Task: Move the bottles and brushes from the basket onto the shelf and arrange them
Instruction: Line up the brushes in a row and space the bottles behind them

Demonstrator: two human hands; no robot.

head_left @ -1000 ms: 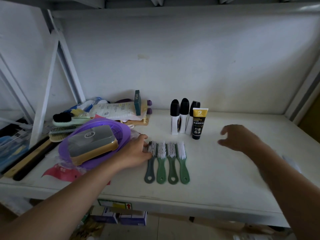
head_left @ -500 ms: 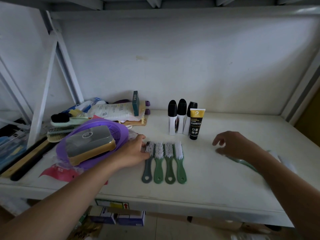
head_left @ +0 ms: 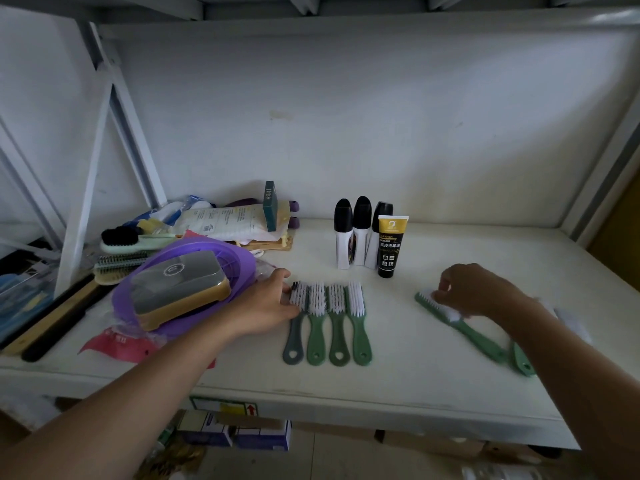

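Observation:
Several brushes with white bristles lie side by side on the white shelf [head_left: 398, 382]; the leftmost is grey [head_left: 294, 336], the others green [head_left: 337, 327]. My left hand [head_left: 266, 304] rests against the grey brush's bristle head, fingers curled beside it. Behind them stand three black-capped white bottles [head_left: 360, 233] and a black and yellow tube [head_left: 389, 245]. To the right my right hand [head_left: 479, 289] pinches the bristle end of another green brush [head_left: 464, 327] that lies slanted on the shelf. A second green brush handle [head_left: 521, 362] shows beside my forearm.
A purple basket [head_left: 239, 258] holding a yellow and grey box sits at the left, on red plastic. Behind it lie packets, a green box and more brushes. A long black and wooden handle lies at the far left. Cartons sit below the shelf.
My right hand has dropped from mid-air to the shelf and closed its fingers on the slanted green brush at the right. My left hand stays against the grey brush.

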